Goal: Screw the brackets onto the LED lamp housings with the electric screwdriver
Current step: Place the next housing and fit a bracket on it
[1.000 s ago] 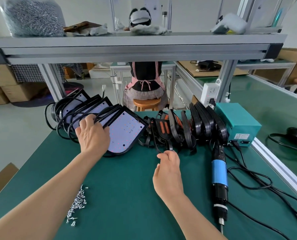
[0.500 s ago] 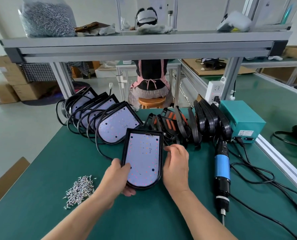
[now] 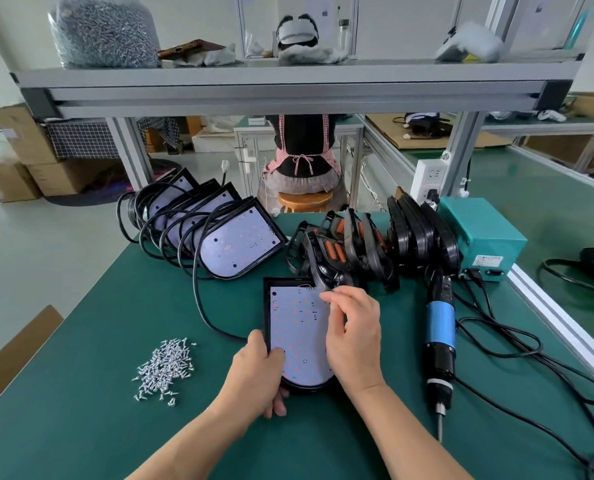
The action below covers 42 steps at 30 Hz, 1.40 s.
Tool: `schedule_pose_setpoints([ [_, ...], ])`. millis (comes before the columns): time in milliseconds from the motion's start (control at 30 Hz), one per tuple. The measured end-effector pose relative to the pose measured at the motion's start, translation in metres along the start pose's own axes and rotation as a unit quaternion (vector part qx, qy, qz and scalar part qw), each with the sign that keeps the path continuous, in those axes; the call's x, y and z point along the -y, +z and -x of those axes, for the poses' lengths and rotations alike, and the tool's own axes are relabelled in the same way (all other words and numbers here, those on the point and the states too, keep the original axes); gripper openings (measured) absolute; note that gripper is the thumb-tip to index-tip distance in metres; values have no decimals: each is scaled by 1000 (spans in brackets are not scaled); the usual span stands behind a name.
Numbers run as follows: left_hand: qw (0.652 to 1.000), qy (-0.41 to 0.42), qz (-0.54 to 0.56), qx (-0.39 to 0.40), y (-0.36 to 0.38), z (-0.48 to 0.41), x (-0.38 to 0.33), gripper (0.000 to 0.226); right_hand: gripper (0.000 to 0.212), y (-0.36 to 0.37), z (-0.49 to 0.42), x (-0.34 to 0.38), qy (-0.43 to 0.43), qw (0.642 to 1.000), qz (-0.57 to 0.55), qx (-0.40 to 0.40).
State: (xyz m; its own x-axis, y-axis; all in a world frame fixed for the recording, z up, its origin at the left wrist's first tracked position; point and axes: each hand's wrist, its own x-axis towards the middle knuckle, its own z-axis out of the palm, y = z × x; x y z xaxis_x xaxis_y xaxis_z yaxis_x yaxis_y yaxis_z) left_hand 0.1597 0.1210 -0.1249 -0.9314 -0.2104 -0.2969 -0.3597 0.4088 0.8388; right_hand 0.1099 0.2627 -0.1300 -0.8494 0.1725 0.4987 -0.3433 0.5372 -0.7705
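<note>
LED lamp housing (image 3: pixel 299 336) lies flat on the green bench mat (image 3: pixel 98 427) straight before you, LED board up, rounded end toward you. Your left hand (image 3: pixel 257 374) grips its near-left edge, thumb pressed on the board; your right hand (image 3: pixel 354 337) arches over the right edge with bent fingers, and I cannot tell whether it pinches anything. That thumb could smear or stress the diodes if you bear down, and the housing may skate on the mat under a one-sided push. At 9 o'clock the loose screws (image 3: pixel 165 367) sit near your left forearm, where a sweep would scatter them. At 3 o'clock the electric screwdriver (image 3: pixel 440 336) lies untouched, bit toward you; its cords (image 3: pixel 506 356) loop across the mat at 4 o'clock and will likely snag when you lift it. A black cable (image 3: pixel 200 303) runs from the housing's left side toward 10 o'clock, among the stacked housings (image 3: pixel 234 244) at 11; a tug could topple that leaning row. At 12 to 1 o'clock the brackets (image 3: pixel 357 247) stand crowded on edge, the nearest right at the housing's far corner, so pulling one may drag its neighbours. Farther, at 2 o'clock, sits the teal control box (image 3: pixel 482 237); beyond 12, a shelf (image 3: pixel 288 81) holds a bag of screws (image 3: pixel 105 29).
</note>
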Motion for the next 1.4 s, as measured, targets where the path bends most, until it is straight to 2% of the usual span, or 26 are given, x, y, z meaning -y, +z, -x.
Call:
schedule_pose_setpoints([
  [233,1000,18,-1,23,14,-1,-3,8,25,-30,13,3,-11,998,0,64],
  [333,999,21,7,26,14,-1,0,10,25,-44,24,6,-44,997,11,64],
  [533,998,20,55,33,16,4,0,40,30,-44,60,5,-139,981,113,81],
  [700,996,26,87,27,16,7,-1,43,26,-39,78,5,-182,973,118,78],
  [933,993,22,112,28,16,10,-3,49,18,-43,82,2,-176,975,105,81],
  [1133,989,35,141,31,15,12,-4,44,29,-50,83,6,-212,966,123,79],
  [1233,991,39,127,24,16,11,-3,40,43,-50,83,9,-197,971,98,90],
  [1333,993,40,115,7,18,9,0,29,34,-52,74,14,-147,983,66,82],
  [1400,994,41,102,3,17,9,1,28,35,-51,61,16,-77,993,47,75],
])
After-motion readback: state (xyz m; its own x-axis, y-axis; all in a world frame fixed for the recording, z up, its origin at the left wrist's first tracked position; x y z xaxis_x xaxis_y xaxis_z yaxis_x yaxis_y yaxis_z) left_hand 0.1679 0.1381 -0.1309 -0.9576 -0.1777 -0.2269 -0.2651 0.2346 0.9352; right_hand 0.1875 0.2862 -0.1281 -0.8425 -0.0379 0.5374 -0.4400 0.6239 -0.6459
